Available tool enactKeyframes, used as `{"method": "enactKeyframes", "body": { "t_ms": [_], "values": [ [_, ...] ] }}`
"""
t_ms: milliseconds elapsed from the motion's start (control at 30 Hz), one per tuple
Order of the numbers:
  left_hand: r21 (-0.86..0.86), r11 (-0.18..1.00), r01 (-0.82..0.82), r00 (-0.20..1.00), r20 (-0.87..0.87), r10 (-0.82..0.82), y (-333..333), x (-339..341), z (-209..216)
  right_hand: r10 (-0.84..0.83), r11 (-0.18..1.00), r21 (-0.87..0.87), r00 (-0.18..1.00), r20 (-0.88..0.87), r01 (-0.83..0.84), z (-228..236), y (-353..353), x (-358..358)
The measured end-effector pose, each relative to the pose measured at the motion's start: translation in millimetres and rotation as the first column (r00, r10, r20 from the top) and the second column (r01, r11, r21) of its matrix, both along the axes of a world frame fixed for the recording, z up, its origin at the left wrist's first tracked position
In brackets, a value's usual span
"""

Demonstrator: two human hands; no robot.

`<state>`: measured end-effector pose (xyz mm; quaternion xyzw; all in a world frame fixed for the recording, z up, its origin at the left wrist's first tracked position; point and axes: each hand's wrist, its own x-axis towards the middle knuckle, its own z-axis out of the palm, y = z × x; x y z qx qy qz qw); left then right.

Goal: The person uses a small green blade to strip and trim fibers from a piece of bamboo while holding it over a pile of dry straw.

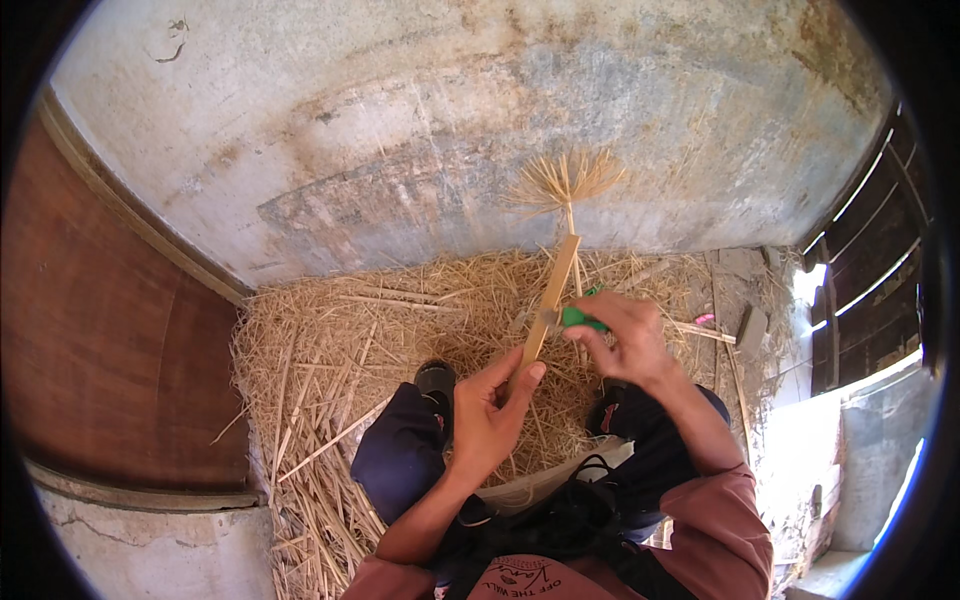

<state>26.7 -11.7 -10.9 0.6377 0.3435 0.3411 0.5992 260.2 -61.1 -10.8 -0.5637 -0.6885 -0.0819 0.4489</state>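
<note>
A flat, pale bamboo strip [561, 270] slants up and away in front of me. My left hand [488, 412] is closed round its lower end, with the thumb lying along it. My right hand [636, 340] grips a green-handled knife [581, 319]. The knife's short grey blade meets the strip just above my left fingers; its edge is too small to make out. Behind the strip, a thin stick with a fan of fine splayed slivers [567, 180] at its top stands by the wall.
Straw-like shavings [400, 300] cover the floor, with longer split strips [300, 500] heaped at the left. A stained wall [420, 130] rises ahead. A brown wooden panel [130, 340] stands at left, dark slats [870, 260] at right. A small block [751, 327] lies right.
</note>
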Motion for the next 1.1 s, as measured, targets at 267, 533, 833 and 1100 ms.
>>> {"method": "enactKeyframes", "body": {
  "t_ms": [267, 533, 833, 1100],
  "values": [
    [-0.038, 0.997, 0.069, 0.997, -0.015, -0.069, 0.9, -0.3, -9.4, -0.167, 0.985, 0.057, 0.986, 0.025, 0.166, 4.0, 0.3, 29.9],
    [-0.146, 0.964, 0.222, 0.974, 0.079, -0.212, 10.8, -7.4, -5.2, -0.484, 0.722, -0.546, 0.874, 0.040, 0.425, 5.1, 2.8, 112.9],
    [0.152, 0.987, -0.055, 0.981, 0.190, 0.025, 31.9, -0.8, -9.1, -0.389, 0.593, -0.732, 0.915, 0.103, 0.335, -25.0, 10.0, 84.6],
    [0.165, 0.979, -0.122, 0.926, 0.375, 0.052, 35.7, 4.5, -17.9, -0.084, 0.921, -0.385, 0.934, -0.347, -0.060, -9.4, 5.4, 45.6]
  ]
}}
